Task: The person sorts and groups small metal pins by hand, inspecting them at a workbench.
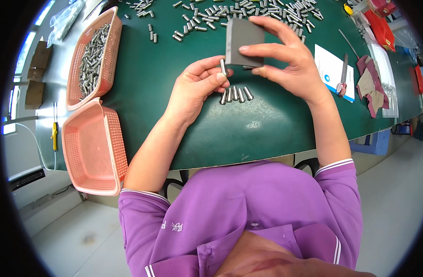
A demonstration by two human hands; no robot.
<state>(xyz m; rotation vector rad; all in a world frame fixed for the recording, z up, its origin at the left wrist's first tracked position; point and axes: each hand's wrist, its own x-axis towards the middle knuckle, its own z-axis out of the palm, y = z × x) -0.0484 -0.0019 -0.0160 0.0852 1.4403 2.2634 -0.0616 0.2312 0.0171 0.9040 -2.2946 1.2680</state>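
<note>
While the left hand (193,85) pinches 1 pin (223,68) near upright, the right hand (297,60) is clamped on a grey block (248,41) just beside it; the hands are apart. Whether pin and block touch cannot be told. The step in hand is judged to be handling this pin close to the block; the next move calls for a steady pinch and careful alignment. A row of pins (241,95) lies on the table (267,127) just below the left hand and could be knocked. The block partly obstructs the view of loose pins (292,17) beyond. At left stand an upper basket (111,55), holding more pins, and a lower basket (117,138); at right lie a sheet (329,62), a bladed tool (344,76) and a cloth (374,85).
</note>
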